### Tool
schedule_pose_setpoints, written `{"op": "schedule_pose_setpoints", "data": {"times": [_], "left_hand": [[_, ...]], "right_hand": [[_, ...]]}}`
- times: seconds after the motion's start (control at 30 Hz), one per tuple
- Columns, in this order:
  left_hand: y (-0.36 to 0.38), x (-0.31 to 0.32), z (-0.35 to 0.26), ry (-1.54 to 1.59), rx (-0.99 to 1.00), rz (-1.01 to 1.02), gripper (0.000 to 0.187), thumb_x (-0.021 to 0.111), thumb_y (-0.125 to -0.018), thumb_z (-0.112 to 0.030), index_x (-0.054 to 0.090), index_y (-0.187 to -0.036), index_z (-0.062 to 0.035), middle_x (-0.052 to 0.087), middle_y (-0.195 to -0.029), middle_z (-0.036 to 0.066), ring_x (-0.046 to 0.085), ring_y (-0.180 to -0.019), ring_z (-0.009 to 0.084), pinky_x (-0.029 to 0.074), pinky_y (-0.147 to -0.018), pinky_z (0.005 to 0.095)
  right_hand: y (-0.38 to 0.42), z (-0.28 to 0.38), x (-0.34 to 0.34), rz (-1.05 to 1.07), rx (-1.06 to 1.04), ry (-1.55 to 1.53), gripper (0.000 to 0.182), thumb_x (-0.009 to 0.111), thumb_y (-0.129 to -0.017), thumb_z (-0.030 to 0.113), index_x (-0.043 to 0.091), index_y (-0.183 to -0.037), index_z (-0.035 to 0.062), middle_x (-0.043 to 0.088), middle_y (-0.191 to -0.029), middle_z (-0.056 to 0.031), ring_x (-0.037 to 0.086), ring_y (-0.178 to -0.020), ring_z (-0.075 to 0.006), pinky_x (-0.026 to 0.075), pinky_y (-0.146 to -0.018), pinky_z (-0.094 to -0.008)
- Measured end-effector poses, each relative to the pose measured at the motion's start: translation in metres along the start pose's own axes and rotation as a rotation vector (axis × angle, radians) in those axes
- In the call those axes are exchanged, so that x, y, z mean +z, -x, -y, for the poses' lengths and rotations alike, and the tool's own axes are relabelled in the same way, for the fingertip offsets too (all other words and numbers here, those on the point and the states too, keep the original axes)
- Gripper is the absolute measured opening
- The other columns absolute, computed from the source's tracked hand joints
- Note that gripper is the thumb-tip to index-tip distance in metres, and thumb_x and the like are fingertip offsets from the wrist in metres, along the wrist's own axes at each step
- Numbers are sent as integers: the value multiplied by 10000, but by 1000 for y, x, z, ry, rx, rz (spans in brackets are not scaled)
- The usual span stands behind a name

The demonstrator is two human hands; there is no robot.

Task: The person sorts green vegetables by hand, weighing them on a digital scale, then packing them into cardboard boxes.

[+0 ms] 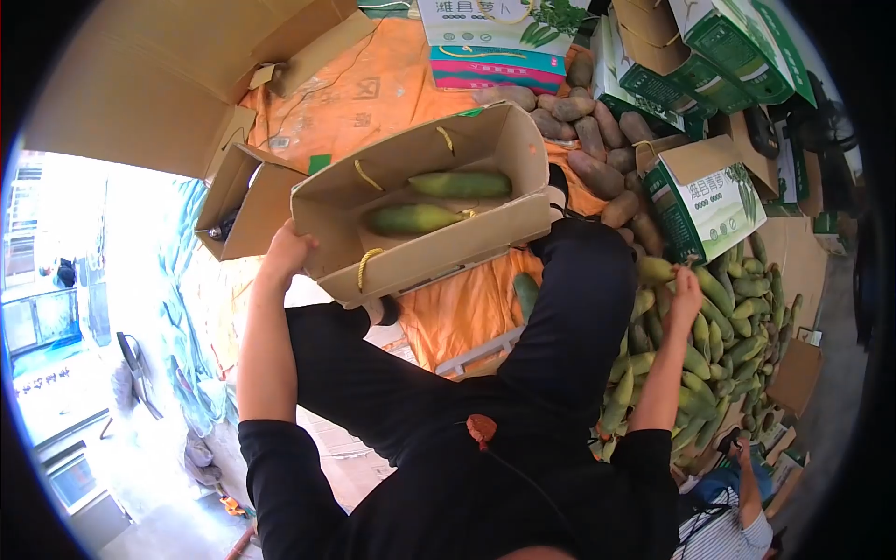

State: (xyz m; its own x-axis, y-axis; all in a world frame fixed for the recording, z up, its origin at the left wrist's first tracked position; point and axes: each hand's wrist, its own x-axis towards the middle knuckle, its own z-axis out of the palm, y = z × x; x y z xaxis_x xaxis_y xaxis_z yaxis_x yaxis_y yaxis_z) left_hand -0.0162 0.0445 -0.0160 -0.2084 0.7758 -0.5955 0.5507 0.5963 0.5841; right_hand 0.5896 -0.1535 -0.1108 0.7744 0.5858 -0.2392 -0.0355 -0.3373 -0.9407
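My left hand [291, 250] grips the left end of an open cardboard box [420, 261] with yellow rope handles. Two green radishes, a nearer one [411, 219] and a farther one [460, 185], lie inside on its bottom. Out to the right, my right hand [688, 291] has its fingers closed at the stem end of another green radish [656, 271], beside the large pile of green radishes [723, 345]. A white and green printed carton [707, 201] stands just beyond that hand.
Brownish radishes [597, 140] lie heaped beyond the box, on an orange sheet [317, 103]. Printed cartons [499, 28] stand at the back, and more green cartons [737, 51] at upper right. A smaller open box [247, 205] sits at left. Another person [733, 523] is at lower right.
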Motion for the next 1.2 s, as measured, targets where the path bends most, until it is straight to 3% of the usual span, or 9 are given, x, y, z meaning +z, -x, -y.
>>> {"op": "schedule_pose_setpoints", "data": {"times": [0.13, 0.4, 0.6, 0.73, 0.8, 0.87, 0.97, 1.07, 1.2], "left_hand": [[0, -1, 3, 34, 29, 7, 285, 507, -824, -58, 512, -1106, -14, 601, -918, 104, 631, -810, 232, 551, -571, 379], [-8, -4, 9, -37, 73, 21, 243, 494, -842, -68, 520, -1076, -9, 603, -846, 88, 620, -775, 213, 528, -556, 368], [-8, -4, 9, -52, 106, 3, 234, 490, -843, -62, 527, -1067, -6, 607, -831, 92, 613, -741, 210, 513, -560, 367], [-2, -4, 3, -65, 75, 22, 241, 491, -839, -60, 526, -1072, -9, 611, -844, 101, 621, -736, 220, 519, -549, 368], [0, -6, 0, -82, 74, 31, 274, 505, -829, -56, 517, -1102, -29, 614, -890, 104, 630, -764, 227, 540, -570, 377], [-1, -5, 1, -97, 73, 48, 312, 518, -820, -52, 508, -1132, -49, 617, -935, 107, 639, -793, 233, 562, -590, 387], [-6, -7, 5, -146, 93, 56, 296, 520, -825, -60, 513, -1121, -58, 621, -937, 97, 643, -785, 236, 559, -572, 380], [-10, -9, 10, -49, 45, 56, 305, 518, -828, -64, 510, -1132, -76, 624, -940, 88, 644, -788, 233, 555, -550, 375], [-6, -5, 2, -58, 43, 21, 333, 503, -831, -51, 493, -1161, -97, 613, -933, 83, 646, -792, 230, 563, -550, 385]], "right_hand": [[34, 132, 36, 86, -201, -85, 211, 526, -943, 197, 615, -1039, 31, 596, -1006, -29, 552, -949, -130, 472, -806, -309], [83, 258, 144, 816, -433, -426, 239, 477, -958, 167, 588, -1035, -30, 595, -1060, -110, 584, -986, -190, 509, -825, -353], [124, 226, 286, 1037, -72, -293, 239, 541, -926, 239, 632, -993, 28, 619, -950, -54, 593, -915, -149, 513, -769, -318], [158, 177, 357, 1100, -180, -81, 224, 569, -912, 249, 639, -958, 42, 629, -945, -40, 588, -907, -146, 485, -744, -314], [169, 162, 377, 1118, 31, -166, 220, 565, -909, 249, 639, -974, 52, 627, -970, -38, 576, -937, -150, 469, -775, -326], [166, 154, 385, 1088, 125, -154, 275, 595, -880, 228, 607, -1064, 24, 612, -1042, -73, 559, -1004, -176, 454, -846, -341], [146, 143, 381, 911, -173, 21, 419, 672, -797, 128, 542, -1149, -59, 586, -1135, -191, 581, -1014, -254, 487, -834, -324], [122, 189, 327, 1151, -159, 124, 359, 633, -849, 218, 582, -1160, 47, 618, -1077, -66, 563, -999, -147, 462, -827, -298], [80, 222, 252, 1112, -213, 27, 276, 593, -888, 215, 606, -1129, 80, 645, -990, -20, 580, -920, -92, 464, -753, -245]]}}
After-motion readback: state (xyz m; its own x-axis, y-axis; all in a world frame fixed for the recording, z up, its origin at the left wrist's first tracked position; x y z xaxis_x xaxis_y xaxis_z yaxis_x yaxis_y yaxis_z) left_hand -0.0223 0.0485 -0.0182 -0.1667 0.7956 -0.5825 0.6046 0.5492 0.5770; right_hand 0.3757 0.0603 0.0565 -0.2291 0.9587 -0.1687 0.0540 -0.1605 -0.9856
